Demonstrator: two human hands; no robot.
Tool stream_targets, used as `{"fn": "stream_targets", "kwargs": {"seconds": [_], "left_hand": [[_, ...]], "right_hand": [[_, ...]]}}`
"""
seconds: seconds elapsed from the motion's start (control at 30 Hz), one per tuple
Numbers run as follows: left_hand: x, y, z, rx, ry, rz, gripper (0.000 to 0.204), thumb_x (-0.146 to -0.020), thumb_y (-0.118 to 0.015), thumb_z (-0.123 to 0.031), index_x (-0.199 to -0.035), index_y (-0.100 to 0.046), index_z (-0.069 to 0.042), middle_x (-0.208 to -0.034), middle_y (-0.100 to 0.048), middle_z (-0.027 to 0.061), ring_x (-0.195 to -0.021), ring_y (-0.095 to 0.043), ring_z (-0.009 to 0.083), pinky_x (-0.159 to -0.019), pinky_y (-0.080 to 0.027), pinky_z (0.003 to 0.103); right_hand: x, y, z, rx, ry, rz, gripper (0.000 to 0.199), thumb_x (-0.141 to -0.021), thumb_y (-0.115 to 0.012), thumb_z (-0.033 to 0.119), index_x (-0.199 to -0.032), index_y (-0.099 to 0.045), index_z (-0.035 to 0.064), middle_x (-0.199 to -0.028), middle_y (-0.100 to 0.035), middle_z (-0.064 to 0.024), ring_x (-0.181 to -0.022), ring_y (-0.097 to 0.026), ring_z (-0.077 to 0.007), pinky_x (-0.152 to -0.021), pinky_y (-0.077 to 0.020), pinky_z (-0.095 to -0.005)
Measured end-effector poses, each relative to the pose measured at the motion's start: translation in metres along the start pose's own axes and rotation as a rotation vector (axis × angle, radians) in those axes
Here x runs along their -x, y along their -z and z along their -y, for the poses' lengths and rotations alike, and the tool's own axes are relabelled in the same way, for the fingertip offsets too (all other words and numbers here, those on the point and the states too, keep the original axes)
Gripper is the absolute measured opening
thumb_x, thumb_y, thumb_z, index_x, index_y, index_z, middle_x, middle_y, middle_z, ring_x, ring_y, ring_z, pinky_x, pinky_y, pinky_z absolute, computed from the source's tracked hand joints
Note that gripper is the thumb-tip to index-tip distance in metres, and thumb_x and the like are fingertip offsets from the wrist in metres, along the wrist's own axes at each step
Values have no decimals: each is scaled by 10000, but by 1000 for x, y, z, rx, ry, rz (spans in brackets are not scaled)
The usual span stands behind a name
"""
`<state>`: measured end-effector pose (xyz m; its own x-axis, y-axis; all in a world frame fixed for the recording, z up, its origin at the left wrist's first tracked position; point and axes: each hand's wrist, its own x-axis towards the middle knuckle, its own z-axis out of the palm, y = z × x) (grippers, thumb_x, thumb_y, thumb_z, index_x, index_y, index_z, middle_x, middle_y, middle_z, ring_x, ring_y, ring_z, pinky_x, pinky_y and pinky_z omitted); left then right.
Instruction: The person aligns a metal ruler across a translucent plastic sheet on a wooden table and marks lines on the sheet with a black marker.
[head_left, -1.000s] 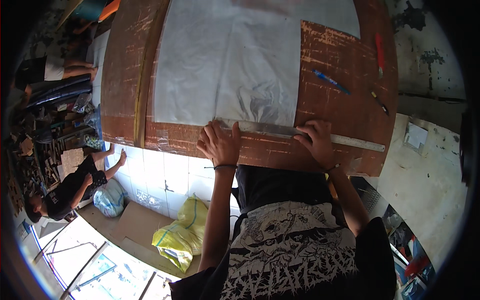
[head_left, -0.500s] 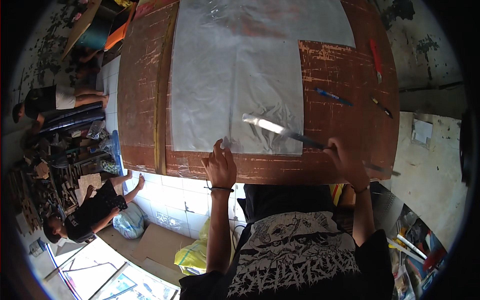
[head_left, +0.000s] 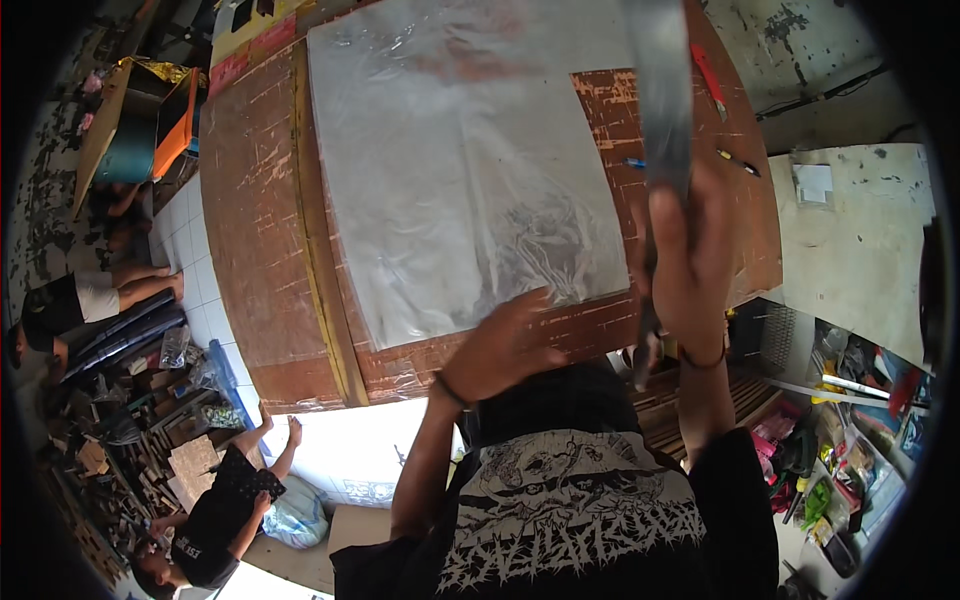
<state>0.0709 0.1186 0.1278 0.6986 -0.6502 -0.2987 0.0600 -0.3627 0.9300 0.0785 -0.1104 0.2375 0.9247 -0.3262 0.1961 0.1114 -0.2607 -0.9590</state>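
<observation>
A clear, wrinkled plastic sheet [head_left: 420,180] lies flat on a scratched brown tabletop [head_left: 250,220]. My right hand [head_left: 692,275] is closed around a long flat metal ruler [head_left: 662,110], raised above the table right of the sheet and pointing away from me. Motion smears both the ruler and that hand. At the sheet's near edge, my left hand [head_left: 505,350] has its fingers stretched out with nothing in them; whether it touches the sheet I cannot tell.
Beyond the ruler lie a red cutter knife [head_left: 708,80], a partly hidden blue pen [head_left: 634,162] and a dark pen [head_left: 738,162]. A yellowish strip [head_left: 318,220] crosses the table's left side. Other people are on the left, one seated [head_left: 225,500] near wood scraps [head_left: 110,430].
My right hand has lifted the ruler and swung it from pointing left to pointing away from me. My left hand has opened from a pinch and moved right. The view has turned slightly.
</observation>
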Motion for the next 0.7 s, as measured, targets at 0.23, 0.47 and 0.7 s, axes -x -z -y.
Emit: {"fn": "stream_targets", "kwargs": {"seconds": [0.23,0.47,0.7], "left_hand": [[16,-13,12,455,-64,-134,268,-1109,-532,-238,-1178,-645,-5,-733,-606,5,-637,-567,70,-591,-480,259],[85,-16,79,414,185,-667,419,-1129,-431,-382,-1008,-596,-17,-604,-490,-14,-480,-470,58,-418,-378,245],[48,-27,46,-292,-52,-602,238,-1056,-552,-171,-1088,-642,47,-922,-682,260,-887,-681,456,-771,-515,491]], "right_hand": [[-70,-109,4,-441,189,-148,259,-1083,-584,235,-1232,-549,27,-825,-548,3,-629,-541,-36,-467,-470,-205],[44,-177,-88,-232,-130,397,233,-1079,-588,256,-1115,-545,30,-866,-715,-100,-774,-719,-185,-666,-534,-332],[27,-141,-43,-458,-265,511,166,-1104,-496,159,-1153,-467,2,-854,-681,-105,-702,-696,-168,-656,-604,-302]]}}
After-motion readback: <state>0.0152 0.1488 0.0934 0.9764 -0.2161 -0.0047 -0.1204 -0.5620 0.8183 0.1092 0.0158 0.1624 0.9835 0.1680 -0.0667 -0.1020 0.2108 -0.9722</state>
